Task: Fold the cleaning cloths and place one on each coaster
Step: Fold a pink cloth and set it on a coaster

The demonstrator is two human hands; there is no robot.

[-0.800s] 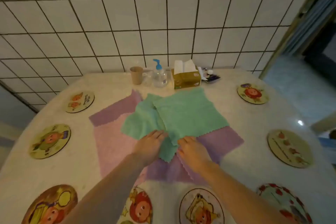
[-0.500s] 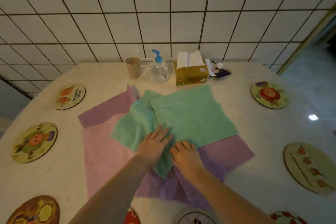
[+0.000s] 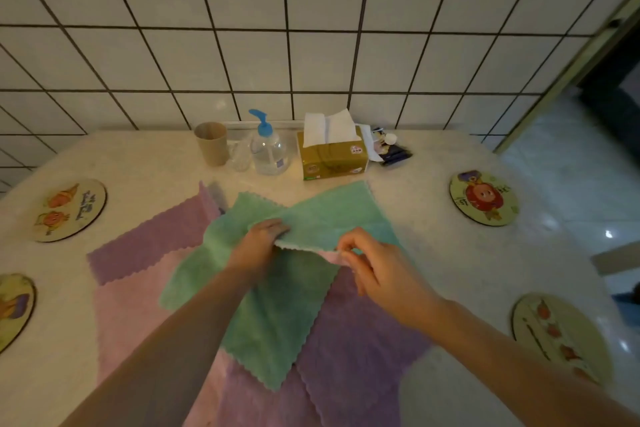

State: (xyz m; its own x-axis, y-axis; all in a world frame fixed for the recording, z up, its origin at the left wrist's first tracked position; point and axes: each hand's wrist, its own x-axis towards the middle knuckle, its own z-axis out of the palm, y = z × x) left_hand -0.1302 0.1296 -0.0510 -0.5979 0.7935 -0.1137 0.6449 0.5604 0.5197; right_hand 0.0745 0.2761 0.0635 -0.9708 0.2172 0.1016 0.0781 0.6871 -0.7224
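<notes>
Several cleaning cloths lie overlapped in the middle of the table. The top green cloth [image 3: 332, 218] has its near edge lifted; my left hand [image 3: 258, 248] pinches that edge at its left and my right hand [image 3: 372, 263] pinches it at its right. A second green cloth [image 3: 277, 315] lies flat beneath, over a purple cloth [image 3: 356, 333], another purple cloth [image 3: 152, 239] and a pink cloth [image 3: 128, 315]. Round picture coasters sit around the table: far left [image 3: 69, 210], left edge [image 3: 14, 308], far right [image 3: 484, 198], near right [image 3: 557, 333].
Along the tiled wall stand a brown cup [image 3: 211, 143], a clear glass [image 3: 239, 156], a pump bottle [image 3: 268, 146], a yellow tissue box [image 3: 332, 152] and small dark packets [image 3: 391, 149]. The table [image 3: 450, 253] ends at the right, above the floor.
Both hands moved from pressing the cloths near the front corner to pinching the top green cloth's near edge and lifting it. The view tilted up and forward.
</notes>
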